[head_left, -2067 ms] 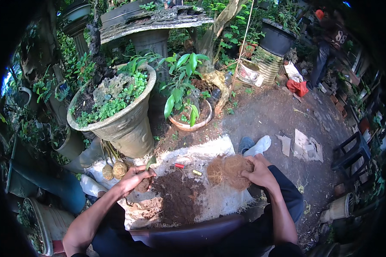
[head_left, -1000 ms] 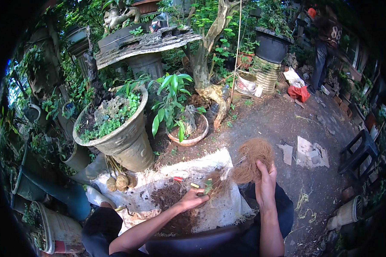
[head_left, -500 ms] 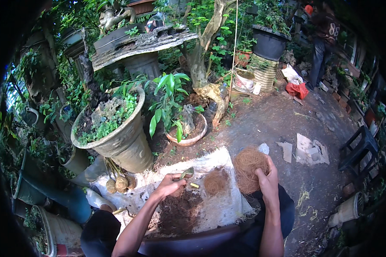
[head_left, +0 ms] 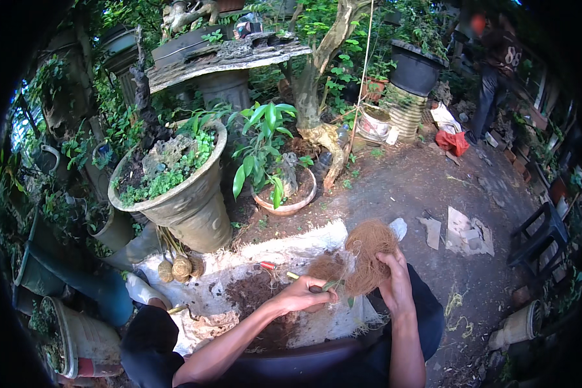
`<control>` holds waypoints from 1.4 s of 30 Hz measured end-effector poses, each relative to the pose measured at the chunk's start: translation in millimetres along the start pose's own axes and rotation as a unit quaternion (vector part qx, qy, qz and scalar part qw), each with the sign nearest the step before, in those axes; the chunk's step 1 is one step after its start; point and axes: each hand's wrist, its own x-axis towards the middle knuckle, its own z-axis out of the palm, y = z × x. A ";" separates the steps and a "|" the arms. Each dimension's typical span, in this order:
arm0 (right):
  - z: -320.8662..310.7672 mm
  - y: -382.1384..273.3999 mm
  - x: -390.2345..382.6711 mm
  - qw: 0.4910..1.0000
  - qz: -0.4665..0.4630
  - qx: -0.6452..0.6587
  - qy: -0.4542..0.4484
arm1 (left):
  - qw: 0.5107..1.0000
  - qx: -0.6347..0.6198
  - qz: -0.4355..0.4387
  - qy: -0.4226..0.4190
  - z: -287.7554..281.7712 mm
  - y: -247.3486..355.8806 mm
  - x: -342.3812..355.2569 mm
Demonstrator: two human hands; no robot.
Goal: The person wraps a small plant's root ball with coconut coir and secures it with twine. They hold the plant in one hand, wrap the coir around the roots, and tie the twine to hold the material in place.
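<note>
My left hand [head_left: 307,295] is closed around a small plant piece, and a green leaf [head_left: 331,285] pokes out past the fingers. A pale yellow stub [head_left: 292,275] sticks out beside the thumb; most of the piece is hidden. To its right, my right hand [head_left: 394,279] grips a loose brown bundle of coconut fibre [head_left: 368,249]. Both hands are over a white woven sack [head_left: 304,240] on the ground. On the sack are a smaller fibre clump [head_left: 325,266], dark soil [head_left: 252,291] and a small red object [head_left: 268,265] of unclear kind.
A large planter [head_left: 191,213] and a shallow potted plant [head_left: 288,205] stand beyond the sack. Several round bulb-like bases [head_left: 182,266] lie at its left. Torn cardboard [head_left: 467,233] and a dark plastic stool [head_left: 543,239] are rightward. A person [head_left: 495,71] stands far right.
My left hand has moved right with the plant piece, close to the fibre bundle. My right hand has shifted slightly left, and the bundle looks looser. The red object has come into sight.
</note>
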 end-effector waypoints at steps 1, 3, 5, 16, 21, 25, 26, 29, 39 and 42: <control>-2.3 -2.2 -0.2 1.000 -0.010 0.004 0.016 | 1.000 -0.010 0.006 0.003 -2.6 -2.7 0.8; -6.5 -6.3 0.4 1.000 -0.026 0.002 0.018 | 1.000 -0.010 0.006 0.021 -8.1 -9.9 2.3; -9.3 -8.8 2.3 0.997 -0.062 -0.024 0.030 | 0.999 0.008 -0.011 0.050 -13.7 -19.6 4.4; -20.5 -19.0 4.0 0.953 -0.264 0.020 0.147 | 0.934 0.296 -0.129 0.152 -35.4 -62.4 6.3; -12.6 -14.5 2.8 0.973 -0.206 0.014 0.105 | 0.923 0.344 -0.133 0.110 -24.8 -46.8 6.7; -3.3 -6.9 4.2 0.984 -0.165 -0.042 0.046 | 0.965 0.105 0.012 0.239 -19.3 -26.2 3.3; -1.2 -3.7 5.3 0.982 -0.171 -0.056 0.047 | 0.963 0.031 0.030 0.268 -16.6 -20.9 3.6; 2.5 8.7 6.4 0.981 -0.189 -0.044 0.023 | 0.939 -0.215 0.093 0.251 -8.8 -5.3 3.2; 6.9 26.2 2.2 0.902 -0.329 -0.240 -0.143 | 0.883 -0.462 0.072 0.053 36.7 34.4 -11.2; 8.8 17.4 -3.7 0.851 -0.322 -0.383 -0.160 | 0.867 -0.457 0.095 0.175 34.4 44.3 -18.3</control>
